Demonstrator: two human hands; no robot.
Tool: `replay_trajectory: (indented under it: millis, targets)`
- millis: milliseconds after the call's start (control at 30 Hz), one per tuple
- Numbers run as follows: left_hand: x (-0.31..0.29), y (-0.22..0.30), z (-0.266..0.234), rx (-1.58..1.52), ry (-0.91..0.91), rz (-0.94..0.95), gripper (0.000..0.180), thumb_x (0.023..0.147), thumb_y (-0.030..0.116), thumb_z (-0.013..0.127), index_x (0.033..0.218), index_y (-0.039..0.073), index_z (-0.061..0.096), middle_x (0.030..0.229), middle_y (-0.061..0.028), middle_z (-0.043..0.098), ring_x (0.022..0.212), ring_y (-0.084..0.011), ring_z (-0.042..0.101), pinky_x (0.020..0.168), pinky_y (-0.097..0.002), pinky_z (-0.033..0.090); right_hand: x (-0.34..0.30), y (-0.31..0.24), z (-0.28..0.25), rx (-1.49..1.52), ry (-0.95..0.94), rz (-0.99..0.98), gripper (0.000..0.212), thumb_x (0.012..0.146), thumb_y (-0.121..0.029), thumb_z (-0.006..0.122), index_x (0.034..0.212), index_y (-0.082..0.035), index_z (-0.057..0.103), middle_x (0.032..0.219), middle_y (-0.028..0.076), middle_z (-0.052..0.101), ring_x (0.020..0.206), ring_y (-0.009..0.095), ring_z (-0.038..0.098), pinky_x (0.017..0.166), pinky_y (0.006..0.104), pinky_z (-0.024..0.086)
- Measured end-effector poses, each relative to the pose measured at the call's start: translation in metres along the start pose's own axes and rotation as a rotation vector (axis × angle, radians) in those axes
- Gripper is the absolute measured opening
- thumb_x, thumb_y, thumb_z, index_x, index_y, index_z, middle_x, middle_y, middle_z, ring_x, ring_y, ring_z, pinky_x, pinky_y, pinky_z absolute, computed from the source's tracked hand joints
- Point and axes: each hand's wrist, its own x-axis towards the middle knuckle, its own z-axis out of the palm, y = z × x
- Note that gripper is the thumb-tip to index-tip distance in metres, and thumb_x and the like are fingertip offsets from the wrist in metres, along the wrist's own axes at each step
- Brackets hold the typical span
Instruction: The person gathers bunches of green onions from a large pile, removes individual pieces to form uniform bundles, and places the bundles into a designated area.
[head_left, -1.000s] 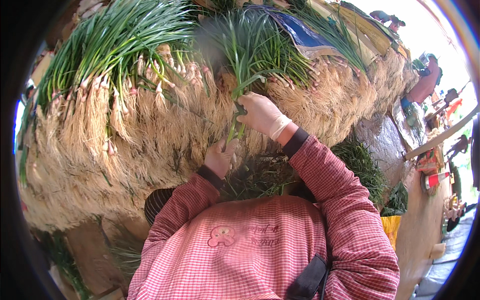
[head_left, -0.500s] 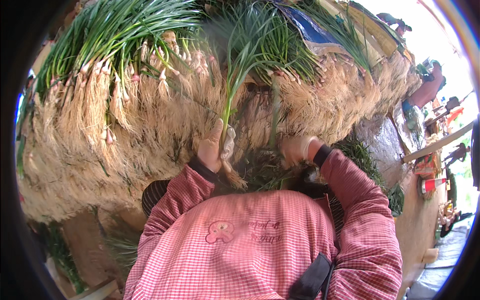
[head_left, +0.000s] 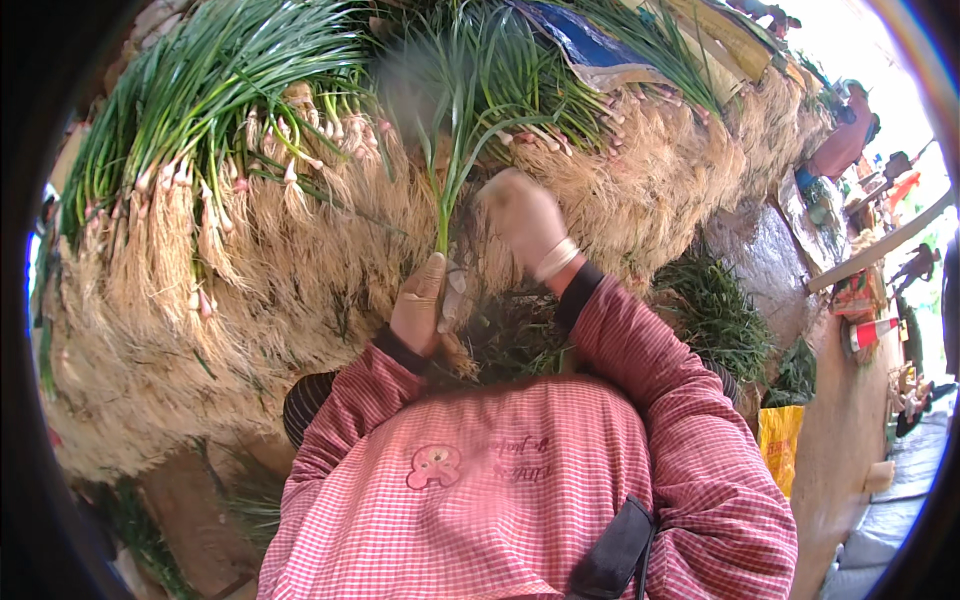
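Observation:
My left hand (head_left: 419, 308), in what looks like a thin pale glove, is closed round the lower stem of a green garlic plant (head_left: 447, 205). The plant stands nearly upright, leaves fanning away from me and pale roots hanging below my fingers towards my lap. A whitish wrap or finger cover shows beside the stem at my fingers. My right hand (head_left: 527, 222), with a pale cuff at its wrist, is raised just right of the leaves. Motion smears its curled fingers, so I cannot see whether they hold anything.
A big heap of green garlic (head_left: 170, 190) with long roots spreads across the far side. A blue and white sheet (head_left: 590, 45) lies over part of it. Cut leaves (head_left: 715, 310) pile at the right, near a yellow bag (head_left: 780, 445) and a red-white cone (head_left: 874, 333).
My right hand has risen from low beside my lap, where a green leaf strip trailed from it, up to the plant's leaves. My left hand keeps hold of the plant.

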Motion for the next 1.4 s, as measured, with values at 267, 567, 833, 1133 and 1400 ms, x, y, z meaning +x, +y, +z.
replay_trajectory:
  millis: [267, 567, 833, 1133, 1400]
  targets:
    - [-0.012, 0.057, -0.004, 0.071, -0.209, 0.291, 0.048, 0.103, 0.038, 0.045, 0.122, -0.005, 0.054, 0.061, 0.0031, 0.052, 0.044, -0.003, 0.04, 0.037, -0.018, 0.034, -0.008, 0.075, -0.011, -0.525, -0.361, -0.379, 0.014, 0.093, -0.016, 0.055, 0.099, -0.007, 0.065, 0.091, 0.012, 0.066, 0.078, 0.025, 0.065, 0.074, 0.0386, 0.056]
    - [0.021, 0.046, -0.032, -0.093, 0.013, 0.365, 0.042, 0.103, 0.029, 0.05, 0.133, 0.0, 0.049, 0.07, 0.0001, 0.061, 0.053, -0.0055, 0.048, 0.045, -0.0174, 0.034, 0.114, 0.014, -0.029, -0.958, -0.155, -0.009, 0.037, 0.091, -0.038, 0.06, 0.097, -0.003, 0.071, 0.095, 0.011, 0.068, 0.089, 0.024, 0.068, 0.08, 0.0384, 0.055]
    - [0.022, 0.037, -0.04, 0.004, 0.321, 0.275, 0.033, 0.103, 0.026, 0.049, 0.121, 0.0, 0.058, 0.089, -0.0071, 0.071, 0.072, -0.01, 0.065, 0.05, -0.0192, 0.04, 0.103, -0.021, -0.072, 0.226, -0.139, 0.531, 0.043, 0.092, -0.04, 0.061, 0.121, -0.008, 0.06, 0.087, 0.004, 0.064, 0.073, 0.012, 0.059, 0.078, 0.0246, 0.052]
    - [0.029, 0.025, -0.022, 0.01, 0.256, 0.155, 0.022, 0.095, 0.018, 0.063, 0.112, 0.005, 0.062, 0.109, -0.0102, 0.071, 0.105, -0.0179, 0.067, 0.056, -0.018, 0.047, -0.015, -0.016, 0.02, 0.371, -0.201, 0.067, 0.026, 0.093, -0.028, 0.065, 0.105, -0.006, 0.063, 0.088, 0.007, 0.067, 0.068, 0.015, 0.063, 0.062, 0.0303, 0.054]
    - [0.028, 0.016, -0.041, 0.026, 0.184, 0.13, 0.02, 0.095, 0.015, 0.063, 0.107, 0.0, 0.067, 0.091, -0.0069, 0.071, 0.074, -0.0116, 0.064, 0.062, -0.023, 0.05, -0.008, -0.03, 0.02, 0.039, 0.02, -0.272, 0.034, 0.09, -0.034, 0.067, 0.107, -0.006, 0.062, 0.098, 0.015, 0.067, 0.081, 0.028, 0.067, 0.072, 0.0411, 0.054]
